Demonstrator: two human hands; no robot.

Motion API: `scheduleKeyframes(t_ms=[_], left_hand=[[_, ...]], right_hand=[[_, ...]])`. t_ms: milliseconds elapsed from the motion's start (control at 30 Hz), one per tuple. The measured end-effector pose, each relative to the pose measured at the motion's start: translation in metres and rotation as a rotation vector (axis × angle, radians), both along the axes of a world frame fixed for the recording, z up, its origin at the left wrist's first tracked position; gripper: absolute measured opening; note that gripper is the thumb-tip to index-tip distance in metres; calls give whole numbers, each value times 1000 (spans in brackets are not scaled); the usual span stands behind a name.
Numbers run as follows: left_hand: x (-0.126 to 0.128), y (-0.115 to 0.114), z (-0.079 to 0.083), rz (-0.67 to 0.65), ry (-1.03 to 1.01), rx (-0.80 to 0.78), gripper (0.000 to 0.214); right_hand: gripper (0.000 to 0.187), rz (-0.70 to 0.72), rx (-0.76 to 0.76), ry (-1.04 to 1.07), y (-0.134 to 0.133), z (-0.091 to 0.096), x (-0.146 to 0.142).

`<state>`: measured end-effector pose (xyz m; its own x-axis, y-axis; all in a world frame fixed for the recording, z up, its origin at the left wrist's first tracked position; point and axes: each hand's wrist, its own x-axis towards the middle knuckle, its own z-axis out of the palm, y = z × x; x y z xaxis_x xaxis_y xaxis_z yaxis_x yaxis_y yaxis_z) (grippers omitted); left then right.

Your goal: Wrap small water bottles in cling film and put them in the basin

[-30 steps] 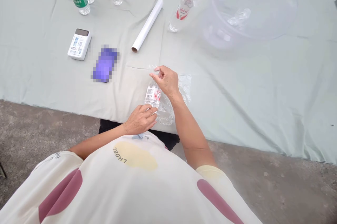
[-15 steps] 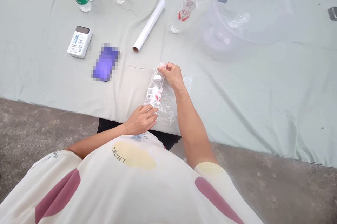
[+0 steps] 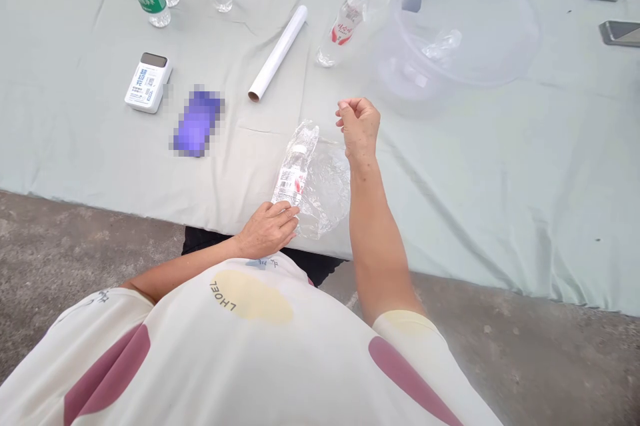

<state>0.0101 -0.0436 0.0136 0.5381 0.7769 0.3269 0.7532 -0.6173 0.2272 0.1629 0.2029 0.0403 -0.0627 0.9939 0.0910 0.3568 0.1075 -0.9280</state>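
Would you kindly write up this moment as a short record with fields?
Surface: pale green cloth spread on the ground
Left hand: fingers laid flat over the base end of the small clear plastic bottle
Right hand: raised beside the bottle's cap end, fingers curled shut; any film pinched is unclear
Bottle: lying on its side on the crinkled sheet of clear cling film
Nearby: white roll of film, large clear plastic basin, white boxy device
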Motion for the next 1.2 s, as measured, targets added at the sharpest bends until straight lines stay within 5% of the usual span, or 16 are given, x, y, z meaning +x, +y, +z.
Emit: scheduleKeyframes(t_ms=[167, 300, 500, 600, 833, 1000, 1200], left_hand=[[3, 0, 3, -4, 42, 11, 15], [5, 1, 3, 1, 70, 3, 15], [12, 4, 2, -83, 110, -32, 15], [19, 6, 1, -144, 150, -65, 17], [30, 13, 6, -174, 220, -45, 15], [29, 17, 14, -170, 201, -137, 12], [19, 19, 9, -141, 29, -222, 22]], right_hand=[[27, 473, 66, -144, -83, 56, -16], [29, 734, 66, -192, -120, 55, -19], [24, 286, -87, -168, -87, -7, -4], [23, 216, -182, -120, -73, -20, 6], [32, 215, -371, 92, -74, -23, 24], [34, 6, -187, 42, -91, -15, 43], [36, -153, -99, -205, -153, -16, 80]])
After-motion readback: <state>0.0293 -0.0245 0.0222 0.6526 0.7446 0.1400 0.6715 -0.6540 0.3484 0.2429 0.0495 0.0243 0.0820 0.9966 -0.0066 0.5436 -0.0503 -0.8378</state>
